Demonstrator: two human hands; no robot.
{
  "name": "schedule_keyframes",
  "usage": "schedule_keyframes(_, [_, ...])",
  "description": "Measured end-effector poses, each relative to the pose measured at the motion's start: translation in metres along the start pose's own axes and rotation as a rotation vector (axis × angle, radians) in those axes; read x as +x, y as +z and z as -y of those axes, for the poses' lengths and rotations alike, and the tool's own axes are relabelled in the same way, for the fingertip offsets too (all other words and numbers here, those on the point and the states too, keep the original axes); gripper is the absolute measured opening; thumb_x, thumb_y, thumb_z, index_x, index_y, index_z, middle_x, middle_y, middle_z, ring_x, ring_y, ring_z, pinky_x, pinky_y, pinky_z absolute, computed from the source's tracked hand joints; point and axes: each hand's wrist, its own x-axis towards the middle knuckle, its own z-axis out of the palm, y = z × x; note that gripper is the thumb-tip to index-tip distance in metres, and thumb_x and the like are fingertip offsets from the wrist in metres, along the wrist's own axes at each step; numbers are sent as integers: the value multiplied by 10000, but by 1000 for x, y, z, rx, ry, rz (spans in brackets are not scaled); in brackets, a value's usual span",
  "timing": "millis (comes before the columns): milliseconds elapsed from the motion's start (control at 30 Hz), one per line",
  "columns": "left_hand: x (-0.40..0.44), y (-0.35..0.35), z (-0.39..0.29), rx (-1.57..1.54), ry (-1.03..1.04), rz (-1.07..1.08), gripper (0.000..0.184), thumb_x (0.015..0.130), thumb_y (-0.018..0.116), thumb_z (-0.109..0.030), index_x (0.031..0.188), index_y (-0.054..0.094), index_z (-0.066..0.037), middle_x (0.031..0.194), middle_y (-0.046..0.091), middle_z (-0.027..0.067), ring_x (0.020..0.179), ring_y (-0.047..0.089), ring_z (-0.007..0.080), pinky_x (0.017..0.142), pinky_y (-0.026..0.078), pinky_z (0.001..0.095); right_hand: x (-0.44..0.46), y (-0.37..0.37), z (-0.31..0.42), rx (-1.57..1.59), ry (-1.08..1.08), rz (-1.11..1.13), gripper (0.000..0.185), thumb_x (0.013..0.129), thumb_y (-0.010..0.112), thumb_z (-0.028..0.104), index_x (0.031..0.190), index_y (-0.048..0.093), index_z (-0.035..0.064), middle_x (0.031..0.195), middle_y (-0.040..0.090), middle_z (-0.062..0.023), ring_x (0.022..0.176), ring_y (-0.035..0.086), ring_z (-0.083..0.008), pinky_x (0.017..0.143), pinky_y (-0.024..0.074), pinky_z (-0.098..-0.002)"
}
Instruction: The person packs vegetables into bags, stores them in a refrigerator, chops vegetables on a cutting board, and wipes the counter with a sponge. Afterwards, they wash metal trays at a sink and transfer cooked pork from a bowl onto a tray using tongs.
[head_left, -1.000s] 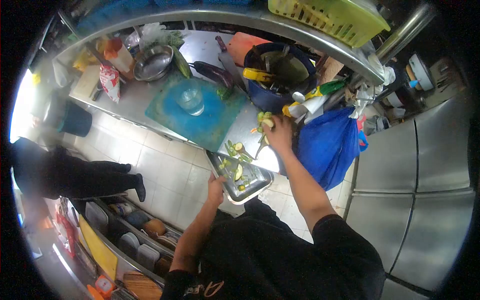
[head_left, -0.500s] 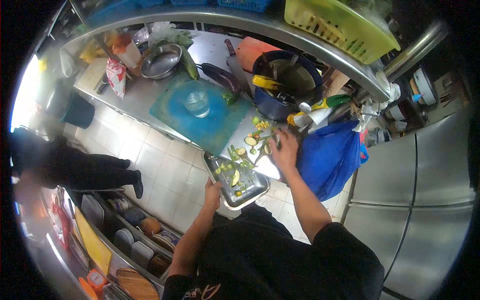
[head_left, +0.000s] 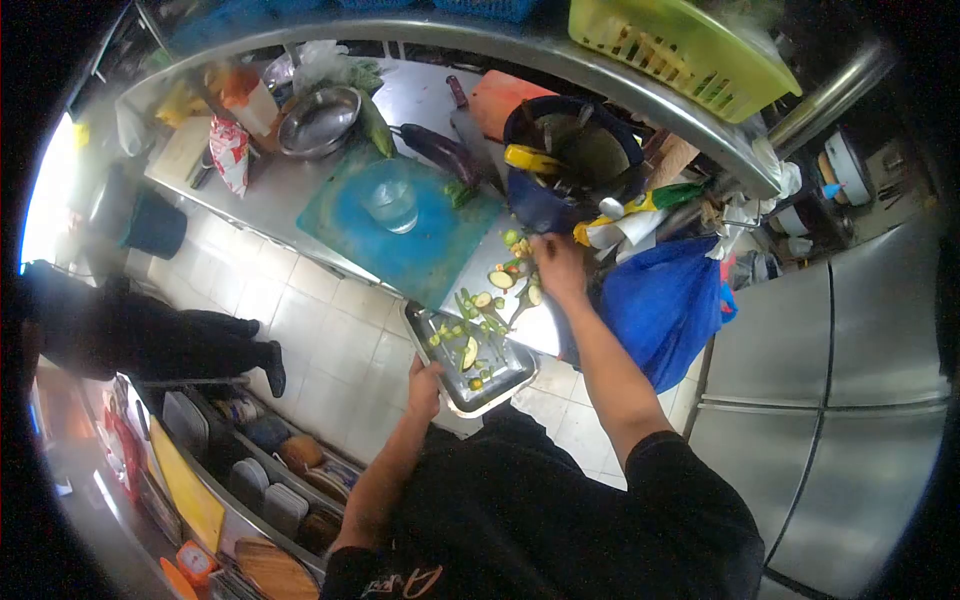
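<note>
My left hand [head_left: 426,390] is closed around the near left rim of a metal tray [head_left: 513,374], held against the edge of the worktop. Cut vegetable pieces lie in the tray, among them a pale green slice [head_left: 470,353]. On the worktop beside it, vegetable trimmings [head_left: 501,280] are spread, with round pale cut ends and green stalks. My right hand [head_left: 560,268] is at the far end of these trimmings, fingers curled down. What they touch or hold is hidden. A blue cutting board [head_left: 335,230] with a clear container [head_left: 393,207] lies to the left.
A purple eggplant [head_left: 440,152], a knife [head_left: 468,125] and a steel bowl [head_left: 320,122] lie further back. A dark blue pot [head_left: 540,205] stands behind my right hand. Blue cloth [head_left: 655,310] hangs at the right. A shelf [head_left: 480,42] runs overhead. A person [head_left: 150,320] stands at the left.
My right hand has moved away from me along the trimmings, towards the pot, and its fingers are more curled. My left hand and the tray stay almost in place.
</note>
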Motion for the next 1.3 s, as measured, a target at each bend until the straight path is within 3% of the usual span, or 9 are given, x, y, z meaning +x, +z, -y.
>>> schedule_keyframes(100, [-5,-6,-1,31,-23,13,547,669,436,30,1212,385,-1,1077,525,126,958,543,243,831,455,341,11,6,-10,-102,134,-28,553,825,457,492,1061,558,3,879,604,-228,836,555,-411,848,408,-427])
schedule_keyframes(133, [-6,-5,-1,23,-26,5,547,668,438,32,1212,385,0,1075,526,124,959,542,244,834,452,341,12,2,-6,-45,145,60,587,818,471,492,1050,545,-42,1006,568,-242,939,528,-403,876,394,-424])
schedule_keyframes(267, [-6,-4,0,-3,1,-13,546,666,442,36,1208,392,2,1062,533,118,963,537,241,840,445,339,-12,-9,37,-41,-114,299,609,818,484,470,1151,489,-40,1282,376,-233,1153,393,-387,938,359,-418])
schedule_keyframes(367, [-9,-7,-3,36,-42,-24,548,665,444,36,1210,390,2,1065,529,119,965,534,240,837,445,338,5,16,40,-141,-455,63,608,829,458,471,1178,472,-26,1285,387,-217,1160,392,-377,955,341,-436])
schedule_keyframes(667, [-8,-22,10,10,-22,-53,561,659,444,42,1216,414,-17,1073,533,95,976,517,220,842,422,318,16,-15,103,-508,-225,524,635,834,419,500,1213,458,-8,1323,358,-204,1219,330,-355,1012,271,-411])
schedule_keyframes(867, [-9,-34,11,47,32,-24,555,666,431,45,1217,422,-17,1060,542,81,948,526,199,819,428,298,7,22,28,-221,-330,119,607,811,456,512,1183,496,35,1241,435,-201,1177,362,-370,993,283,-418])
schedule_keyframes(967, [-12,-22,0,8,11,-70,541,677,427,40,1215,424,-18,1048,547,82,930,530,193,803,434,293,-5,4,39,-101,-359,286,591,816,457,501,1171,501,30,1226,445,-192,1178,365,-357,983,295,-416])
schedule_keyframes(1167, [-8,-26,7,29,6,-93,537,681,426,43,1216,414,-5,1053,546,91,917,541,198,795,439,296,-13,-1,19,-308,-223,49,550,825,487,447,1167,498,17,1231,446,-167,1165,390,-318,967,326,-389])
schedule_keyframes(1300, [-6,-28,15,4,19,-64,533,681,427,48,1212,409,5,1069,538,95,927,535,200,801,432,297,2,7,9,110,-443,103,512,822,536,385,1175,496,16,1245,440,-168,1176,389,-308,991,301,-385])
